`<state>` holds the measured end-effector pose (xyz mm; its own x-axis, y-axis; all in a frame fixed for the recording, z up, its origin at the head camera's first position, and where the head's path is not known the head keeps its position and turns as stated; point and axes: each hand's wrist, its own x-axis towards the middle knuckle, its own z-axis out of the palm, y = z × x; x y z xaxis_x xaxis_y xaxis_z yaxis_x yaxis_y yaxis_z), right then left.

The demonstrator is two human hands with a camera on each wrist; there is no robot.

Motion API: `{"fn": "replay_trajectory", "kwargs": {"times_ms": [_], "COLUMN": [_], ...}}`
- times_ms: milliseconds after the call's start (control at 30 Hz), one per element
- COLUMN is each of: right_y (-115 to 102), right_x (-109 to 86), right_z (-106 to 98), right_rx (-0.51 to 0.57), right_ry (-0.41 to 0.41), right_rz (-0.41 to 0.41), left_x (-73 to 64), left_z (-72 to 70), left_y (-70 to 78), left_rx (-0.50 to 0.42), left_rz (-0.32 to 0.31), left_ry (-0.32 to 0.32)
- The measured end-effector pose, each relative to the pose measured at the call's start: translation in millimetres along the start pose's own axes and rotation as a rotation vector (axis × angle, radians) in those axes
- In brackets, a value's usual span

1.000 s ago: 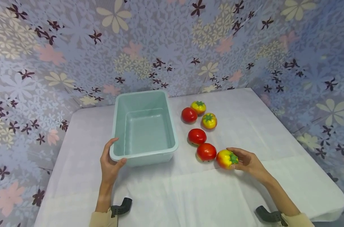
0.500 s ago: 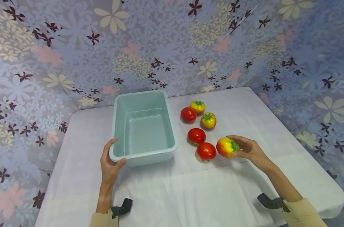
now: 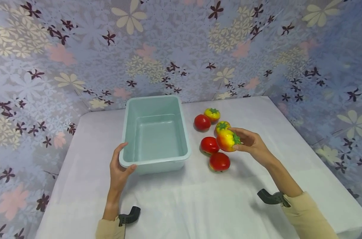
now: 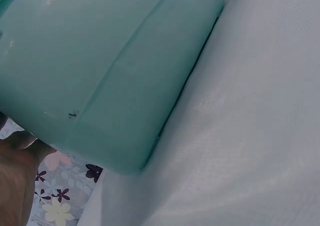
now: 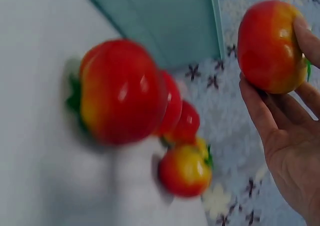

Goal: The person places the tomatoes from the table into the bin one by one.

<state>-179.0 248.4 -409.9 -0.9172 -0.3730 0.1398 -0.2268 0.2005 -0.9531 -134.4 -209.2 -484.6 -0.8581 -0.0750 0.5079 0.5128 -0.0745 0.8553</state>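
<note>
My left hand [image 3: 118, 172] grips the near left corner of a pale green plastic basin [image 3: 185, 154], fingers over the left rim and thumb at the front. In the left wrist view the basin's side [image 4: 125, 76] hides most of that hand. My right hand [image 3: 254, 147] holds a red and yellow tomato [image 3: 224, 141] above the table, its green leafy top towards the palm. Thumb and fingers pinch this tomato [image 5: 267, 46] from opposite sides in the right wrist view. Below and beside it lie a red tomato [image 3: 209, 145] and another red tomato [image 3: 219, 162].
Farther back on the white-covered table [image 3: 169, 205] lie a red tomato [image 3: 202, 122], a yellow tomato [image 3: 212, 114] and another yellow tomato [image 3: 222, 126], partly hidden by the held one. A flower-patterned cloth wall [image 3: 181, 49] rises behind the table.
The right hand has lifted the red and yellow tomato off the table and carried it up and to the left, over the others. The left hand has kept its grip on the basin.
</note>
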Motion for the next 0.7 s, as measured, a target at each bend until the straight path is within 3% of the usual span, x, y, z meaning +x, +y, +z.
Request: {"fn": "replay_trajectory", "kwargs": {"times_ms": [333,500,700], "right_y": [-23.3,-30.5,-38.3], "right_x": [61.7,84.5,107.4], "right_z": [35.6,52.2,77.5], "right_rx": [-0.025,0.058,0.148], "right_ry": [-0.042,-0.038,-0.051], "right_rz": [-0.005,-0.034,-0.049], "left_x": [8.9,12.1,6.0], "left_z": [2.3,1.9,-8.9], "left_y": [-2.4,-4.7,-0.6], "left_rx": [0.057,0.052,0.069], "left_rz": [-0.024,-0.036,-0.034], "left_ry": [-0.036,-0.073,-0.041]}}
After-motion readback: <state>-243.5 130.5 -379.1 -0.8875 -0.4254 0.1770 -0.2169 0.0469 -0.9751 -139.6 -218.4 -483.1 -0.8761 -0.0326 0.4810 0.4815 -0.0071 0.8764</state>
